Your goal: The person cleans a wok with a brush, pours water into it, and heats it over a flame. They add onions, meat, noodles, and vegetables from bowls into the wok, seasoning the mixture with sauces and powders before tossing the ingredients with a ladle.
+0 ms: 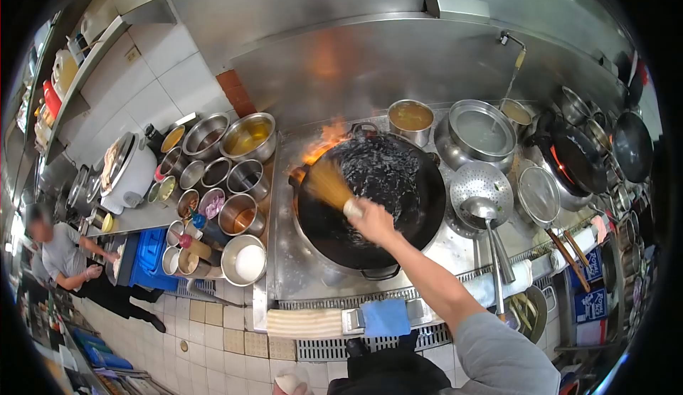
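Right grip [372,223]: closed round the brush [329,183]
Brush: bristles blurred, over the left side of the wok [320,237]
Wok: nearer the left edge of the stove [281,217], liquid [384,174] inside
Flames [327,140]: at the wok's far left rim
Left grip [292,382]: low in view, cannot tell its hold
Blue cloth [385,317]: stove's front edge

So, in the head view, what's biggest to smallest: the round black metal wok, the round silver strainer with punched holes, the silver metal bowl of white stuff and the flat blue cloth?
1. Black wok
2. Silver strainer
3. Metal bowl and blue cloth: too alike to rank
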`<state>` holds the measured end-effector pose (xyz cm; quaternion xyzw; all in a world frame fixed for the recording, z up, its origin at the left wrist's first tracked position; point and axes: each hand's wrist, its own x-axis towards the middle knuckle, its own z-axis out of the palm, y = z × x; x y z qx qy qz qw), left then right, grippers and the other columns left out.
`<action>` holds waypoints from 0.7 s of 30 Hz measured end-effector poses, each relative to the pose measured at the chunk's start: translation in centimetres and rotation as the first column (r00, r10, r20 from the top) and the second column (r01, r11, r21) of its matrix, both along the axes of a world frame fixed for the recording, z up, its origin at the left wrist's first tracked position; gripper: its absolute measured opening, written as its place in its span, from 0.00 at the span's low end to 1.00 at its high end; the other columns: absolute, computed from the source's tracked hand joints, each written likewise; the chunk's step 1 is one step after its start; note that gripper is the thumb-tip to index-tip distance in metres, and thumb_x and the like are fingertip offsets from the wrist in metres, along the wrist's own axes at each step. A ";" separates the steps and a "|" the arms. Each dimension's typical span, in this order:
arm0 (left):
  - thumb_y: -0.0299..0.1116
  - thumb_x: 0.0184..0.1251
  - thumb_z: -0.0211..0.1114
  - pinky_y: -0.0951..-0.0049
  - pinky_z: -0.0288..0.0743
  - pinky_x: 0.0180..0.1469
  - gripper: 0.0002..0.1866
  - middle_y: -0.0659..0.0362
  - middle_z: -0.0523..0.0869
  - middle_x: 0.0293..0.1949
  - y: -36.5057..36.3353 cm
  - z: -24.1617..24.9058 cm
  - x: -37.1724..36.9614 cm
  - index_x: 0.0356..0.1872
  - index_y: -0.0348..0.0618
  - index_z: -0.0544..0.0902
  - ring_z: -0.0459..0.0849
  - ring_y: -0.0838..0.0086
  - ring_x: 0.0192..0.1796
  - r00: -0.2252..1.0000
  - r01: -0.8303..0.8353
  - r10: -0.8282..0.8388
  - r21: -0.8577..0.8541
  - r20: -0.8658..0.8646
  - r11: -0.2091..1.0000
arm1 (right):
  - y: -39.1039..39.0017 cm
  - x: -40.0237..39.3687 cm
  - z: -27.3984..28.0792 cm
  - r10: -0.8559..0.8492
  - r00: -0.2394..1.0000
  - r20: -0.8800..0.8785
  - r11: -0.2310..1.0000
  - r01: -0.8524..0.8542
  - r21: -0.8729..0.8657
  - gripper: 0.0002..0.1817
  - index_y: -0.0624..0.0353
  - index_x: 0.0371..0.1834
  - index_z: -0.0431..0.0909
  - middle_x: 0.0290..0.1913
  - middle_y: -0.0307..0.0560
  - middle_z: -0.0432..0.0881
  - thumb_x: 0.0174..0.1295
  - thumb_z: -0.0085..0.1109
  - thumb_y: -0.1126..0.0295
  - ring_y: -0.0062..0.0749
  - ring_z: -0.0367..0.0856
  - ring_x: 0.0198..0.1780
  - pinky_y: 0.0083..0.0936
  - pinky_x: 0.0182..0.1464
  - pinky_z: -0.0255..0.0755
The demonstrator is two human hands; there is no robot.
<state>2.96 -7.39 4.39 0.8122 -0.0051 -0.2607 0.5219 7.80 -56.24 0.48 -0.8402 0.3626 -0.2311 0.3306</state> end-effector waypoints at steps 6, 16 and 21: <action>0.33 0.59 0.68 0.66 0.76 0.44 0.24 0.54 0.82 0.41 5.6 -4.9 -2.0 0.55 0.34 0.75 0.80 0.69 0.44 0.984 -0.158 0.155 0.021 0.084 0.987 | -0.1 -10.5 4.8 0.000 0.887 -0.461 0.956 -0.135 -0.259 0.19 0.46 0.51 0.82 0.34 0.56 0.87 0.58 0.62 0.53 0.56 0.87 0.39 0.49 0.44 0.80; 0.30 0.60 0.68 0.71 0.76 0.40 0.18 0.53 0.81 0.38 0.3 -1.2 -0.1 0.50 0.37 0.77 0.79 0.73 0.42 0.988 -0.143 0.142 -0.028 -0.053 0.989 | 1.2 -2.2 0.4 0.064 0.997 -0.045 0.991 -0.069 -0.112 0.24 0.46 0.55 0.82 0.38 0.59 0.87 0.55 0.67 0.54 0.58 0.86 0.41 0.48 0.48 0.80; 0.32 0.64 0.66 0.71 0.76 0.41 0.19 0.55 0.80 0.40 5.0 -4.4 -1.4 0.54 0.36 0.76 0.78 0.71 0.42 0.989 -0.074 0.078 -0.037 0.123 0.997 | -0.8 -10.9 3.8 0.002 0.882 -0.472 0.943 -0.159 -0.293 0.22 0.45 0.55 0.81 0.33 0.55 0.87 0.57 0.64 0.53 0.55 0.87 0.37 0.47 0.40 0.80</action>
